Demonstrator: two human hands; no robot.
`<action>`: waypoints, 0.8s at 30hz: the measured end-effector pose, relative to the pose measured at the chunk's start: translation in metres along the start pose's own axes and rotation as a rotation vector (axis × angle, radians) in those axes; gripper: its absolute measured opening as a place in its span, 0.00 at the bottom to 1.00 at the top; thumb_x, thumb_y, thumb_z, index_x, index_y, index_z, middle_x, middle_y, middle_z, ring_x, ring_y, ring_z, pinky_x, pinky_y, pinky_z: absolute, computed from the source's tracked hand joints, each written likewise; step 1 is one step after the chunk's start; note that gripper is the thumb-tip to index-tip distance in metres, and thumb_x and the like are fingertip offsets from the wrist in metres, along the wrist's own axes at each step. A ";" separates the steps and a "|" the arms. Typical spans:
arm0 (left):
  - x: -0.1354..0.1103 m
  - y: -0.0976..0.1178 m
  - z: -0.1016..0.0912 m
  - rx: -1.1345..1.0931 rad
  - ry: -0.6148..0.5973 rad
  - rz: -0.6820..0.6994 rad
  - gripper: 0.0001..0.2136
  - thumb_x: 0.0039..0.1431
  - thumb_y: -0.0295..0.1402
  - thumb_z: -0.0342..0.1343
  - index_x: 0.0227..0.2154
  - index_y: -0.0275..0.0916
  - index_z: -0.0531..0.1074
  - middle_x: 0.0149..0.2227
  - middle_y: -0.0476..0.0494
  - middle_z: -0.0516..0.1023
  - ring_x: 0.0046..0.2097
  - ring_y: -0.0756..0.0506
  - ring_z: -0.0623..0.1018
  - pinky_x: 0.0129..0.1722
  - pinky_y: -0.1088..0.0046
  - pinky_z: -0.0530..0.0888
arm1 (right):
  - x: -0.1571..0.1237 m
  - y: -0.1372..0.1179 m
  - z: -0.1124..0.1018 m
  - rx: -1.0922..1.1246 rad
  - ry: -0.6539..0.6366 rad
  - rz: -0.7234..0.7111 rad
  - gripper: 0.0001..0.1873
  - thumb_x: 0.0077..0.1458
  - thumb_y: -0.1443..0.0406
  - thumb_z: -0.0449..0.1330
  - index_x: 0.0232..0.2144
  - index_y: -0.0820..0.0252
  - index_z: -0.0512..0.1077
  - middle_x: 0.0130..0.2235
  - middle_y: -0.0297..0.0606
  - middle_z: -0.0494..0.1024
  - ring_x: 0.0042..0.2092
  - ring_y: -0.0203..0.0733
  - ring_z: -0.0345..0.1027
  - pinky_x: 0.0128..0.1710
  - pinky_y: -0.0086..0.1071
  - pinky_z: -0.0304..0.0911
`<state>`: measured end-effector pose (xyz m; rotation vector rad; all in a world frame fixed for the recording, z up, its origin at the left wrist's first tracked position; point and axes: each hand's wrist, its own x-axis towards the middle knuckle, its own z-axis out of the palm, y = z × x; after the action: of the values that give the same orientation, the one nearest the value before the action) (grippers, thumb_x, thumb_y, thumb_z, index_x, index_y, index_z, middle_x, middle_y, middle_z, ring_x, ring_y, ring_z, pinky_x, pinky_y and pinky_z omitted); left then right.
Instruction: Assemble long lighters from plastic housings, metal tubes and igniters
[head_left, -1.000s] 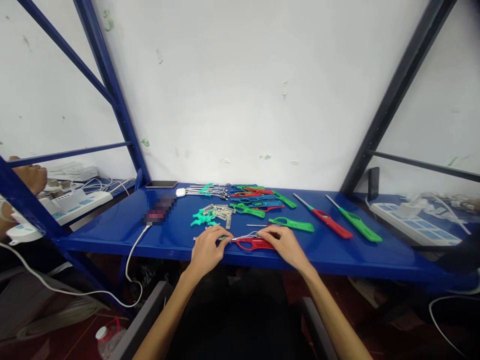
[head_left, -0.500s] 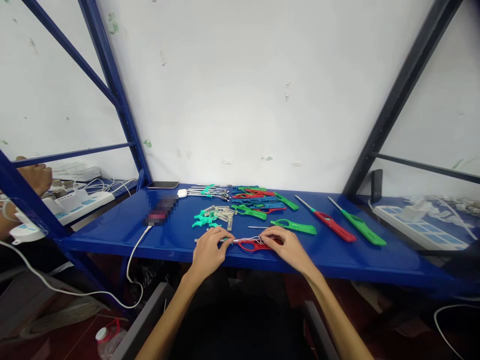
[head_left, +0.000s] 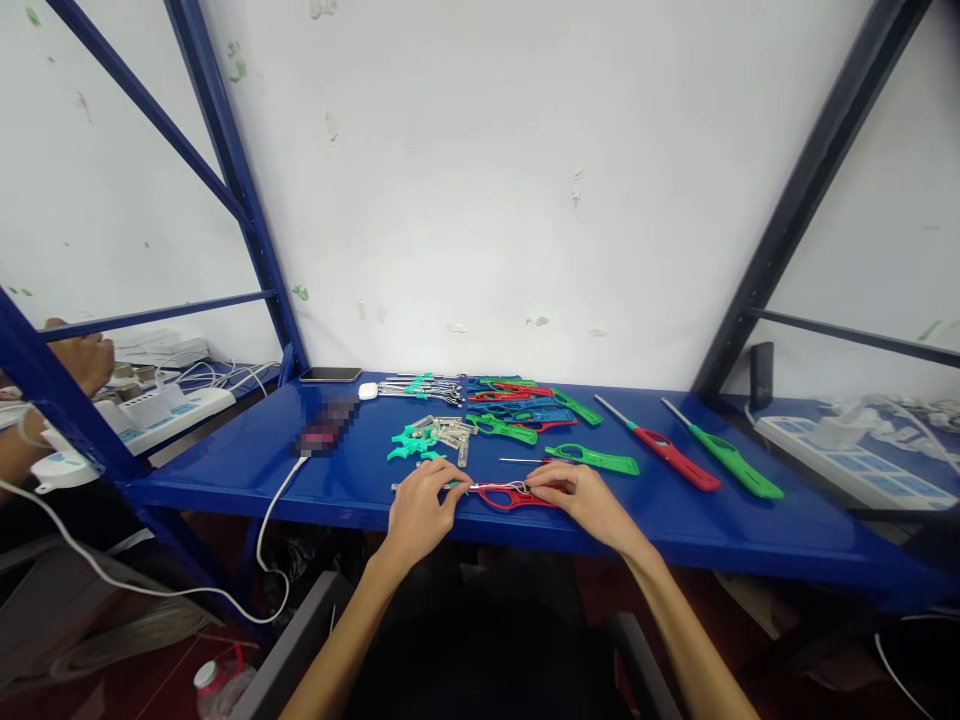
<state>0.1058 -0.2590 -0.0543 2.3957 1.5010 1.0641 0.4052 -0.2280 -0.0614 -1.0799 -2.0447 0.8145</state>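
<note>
Near the front edge of the table lies a red half-casing of a gas lighter, its trigger loop facing me. My left hand pinches a metal lighter tube with a teal collar at the casing's left end; the tube tip sticks out past the hand. A thin white wire loops over the casing. My right hand has its fingertips closed on the wire and hides the casing's right end. Just behind it lie a green half-casing and a thin metal shaft.
Teal plastic parts and clear small parts lie behind my left hand. Farther back are metal tubes and mixed casings. A red lighter and a green lighter lie right. A cabled phone lies left.
My right fingertips have lowered slightly toward the casing, and the wire loop lies closer along it. The left hand keeps its pinch. The whole view has shifted a little.
</note>
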 end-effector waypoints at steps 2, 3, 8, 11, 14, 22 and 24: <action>0.000 0.001 0.000 0.003 0.004 0.002 0.13 0.73 0.40 0.60 0.54 0.41 0.76 0.56 0.39 0.79 0.51 0.41 0.81 0.52 0.56 0.81 | 0.000 0.001 0.000 0.019 -0.012 0.014 0.17 0.70 0.57 0.64 0.56 0.58 0.75 0.57 0.43 0.79 0.53 0.48 0.77 0.53 0.49 0.75; 0.000 0.001 -0.001 0.005 0.006 0.002 0.13 0.73 0.40 0.60 0.54 0.41 0.76 0.56 0.39 0.79 0.51 0.41 0.81 0.52 0.56 0.81 | 0.000 0.001 0.000 0.029 -0.023 0.019 0.17 0.70 0.57 0.64 0.56 0.58 0.75 0.57 0.43 0.79 0.53 0.49 0.77 0.53 0.49 0.75; 0.000 0.004 -0.003 0.009 0.007 0.004 0.12 0.73 0.40 0.60 0.53 0.41 0.76 0.56 0.40 0.79 0.51 0.41 0.81 0.52 0.56 0.81 | -0.003 -0.005 -0.001 0.072 -0.092 0.036 0.17 0.69 0.57 0.65 0.56 0.59 0.75 0.57 0.43 0.79 0.53 0.48 0.77 0.52 0.49 0.76; 0.000 0.004 -0.004 0.011 0.008 0.007 0.12 0.73 0.40 0.60 0.53 0.41 0.76 0.55 0.40 0.79 0.51 0.41 0.81 0.52 0.56 0.81 | -0.003 -0.009 -0.002 0.067 -0.094 0.042 0.17 0.69 0.57 0.65 0.55 0.59 0.75 0.56 0.43 0.79 0.53 0.48 0.78 0.53 0.49 0.75; -0.001 0.002 -0.003 0.014 0.009 0.011 0.12 0.73 0.40 0.60 0.53 0.41 0.76 0.56 0.40 0.79 0.51 0.41 0.81 0.52 0.56 0.81 | -0.004 -0.012 -0.001 0.040 -0.063 0.044 0.16 0.70 0.57 0.64 0.55 0.58 0.76 0.56 0.43 0.79 0.52 0.48 0.77 0.53 0.48 0.75; -0.001 0.002 -0.003 0.024 0.002 0.010 0.12 0.73 0.40 0.60 0.53 0.41 0.76 0.55 0.40 0.79 0.51 0.41 0.81 0.52 0.56 0.81 | -0.007 -0.023 0.001 -0.012 0.014 0.047 0.15 0.71 0.56 0.63 0.53 0.58 0.77 0.54 0.41 0.80 0.49 0.46 0.78 0.50 0.46 0.76; -0.001 0.002 -0.003 0.026 0.001 0.006 0.12 0.73 0.40 0.60 0.53 0.41 0.76 0.55 0.40 0.79 0.51 0.42 0.81 0.52 0.57 0.81 | -0.008 -0.025 0.001 -0.017 0.022 0.040 0.15 0.71 0.56 0.63 0.53 0.58 0.77 0.53 0.41 0.81 0.49 0.46 0.78 0.50 0.45 0.76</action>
<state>0.1055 -0.2614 -0.0514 2.4188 1.5180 1.0531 0.3970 -0.2468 -0.0453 -1.1378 -2.0206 0.8037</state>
